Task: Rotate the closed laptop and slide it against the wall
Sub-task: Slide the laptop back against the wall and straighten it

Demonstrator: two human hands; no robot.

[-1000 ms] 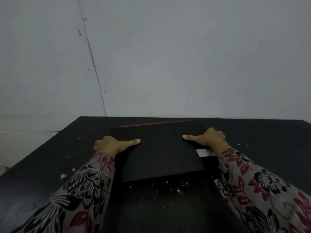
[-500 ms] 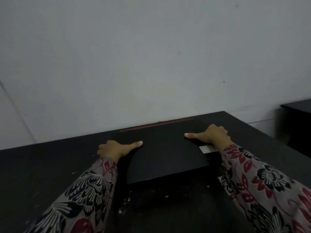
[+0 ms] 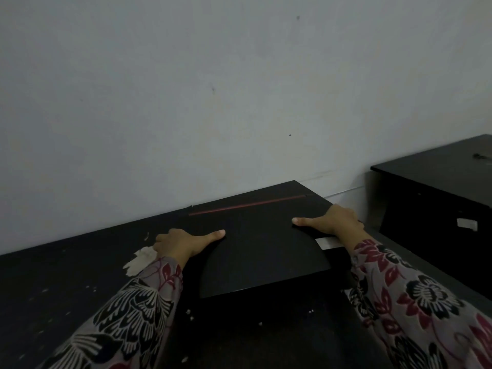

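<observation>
A closed black laptop (image 3: 263, 251) with a thin red strip along its far edge lies flat on the black table (image 3: 53, 283), close to the grey wall (image 3: 239, 102). My left hand (image 3: 183, 245) grips its left side, thumb stretched across the lid. At the right side my right hand (image 3: 332, 222) holds it the same way, thumb on top. The fingers of both hands are hidden behind the laptop's sides. A small white sticker (image 3: 326, 242) shows near the laptop's right edge.
A patch of chipped pale surface (image 3: 141, 259) marks the table just left of my left hand. The table's right end lies just beyond the laptop. A second black piece of furniture (image 3: 436, 209) stands to the right across a gap.
The view has swung to the right, and the laptop with both hands now sits near the table's right end. The second black piece of furniture has come further into sight. Both hands keep their hold.
</observation>
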